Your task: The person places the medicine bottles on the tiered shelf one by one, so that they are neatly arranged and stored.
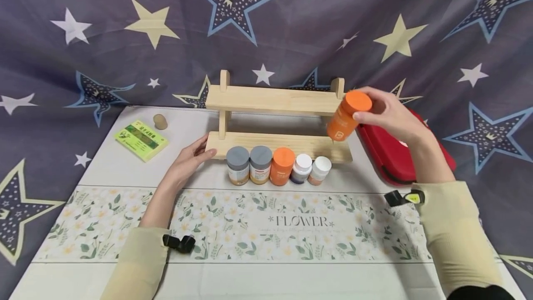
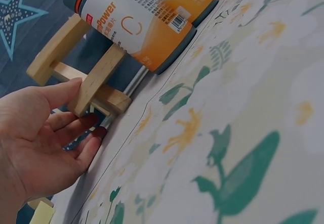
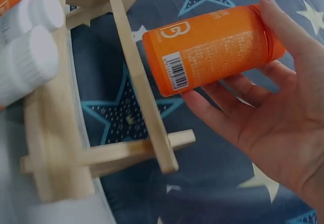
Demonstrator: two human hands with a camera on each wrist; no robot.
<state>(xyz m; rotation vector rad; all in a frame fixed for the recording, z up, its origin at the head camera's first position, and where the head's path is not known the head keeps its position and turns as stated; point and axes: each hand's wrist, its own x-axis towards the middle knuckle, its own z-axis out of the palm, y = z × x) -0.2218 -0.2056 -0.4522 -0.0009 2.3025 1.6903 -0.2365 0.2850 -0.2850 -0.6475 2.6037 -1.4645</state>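
Observation:
My right hand [image 1: 389, 110] grips an orange pill bottle [image 1: 349, 115] by its cap end. The bottle is tilted in the air before the right end of a two-tier wooden rack [image 1: 275, 100]; its barcode faces the right wrist view. At the left end of the lower board, my left hand [image 1: 187, 163] pinches the wood between thumb and fingers. In front of the rack stands a row of bottles: two grey-capped bottles [image 1: 238, 165], another orange bottle [image 1: 282, 166] and two small white-capped bottles [image 1: 301, 169]. Both boards of the rack carry nothing.
To the right lies a red zippered case [image 1: 385, 156], partly behind my right forearm. At the left are a green-yellow box [image 1: 141, 140] and a small brown stone-like object [image 1: 160, 121]. A star-patterned curtain [image 1: 300, 22] hangs behind the table with its floral cloth [image 1: 233, 226].

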